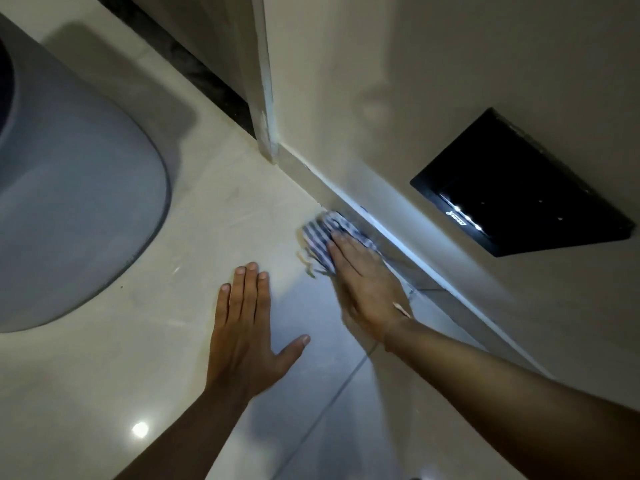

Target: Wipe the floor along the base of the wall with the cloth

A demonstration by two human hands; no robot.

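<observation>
A blue-and-white striped cloth [320, 233] lies bunched on the glossy pale floor tile [214, 223], right against the skirting at the base of the wall [388, 233]. My right hand [367, 289] presses flat on top of the cloth, fingers stretched forward, and covers its near half. My left hand [244, 323] rests flat on the floor to the left of it, fingers spread, holding nothing.
A large rounded grey object [79, 209] stands on the floor at the left. A black glossy panel [516, 188] is set in the beige wall at the right. A white door-frame post [265, 98] meets the floor at the wall's corner, with a dark threshold strip behind.
</observation>
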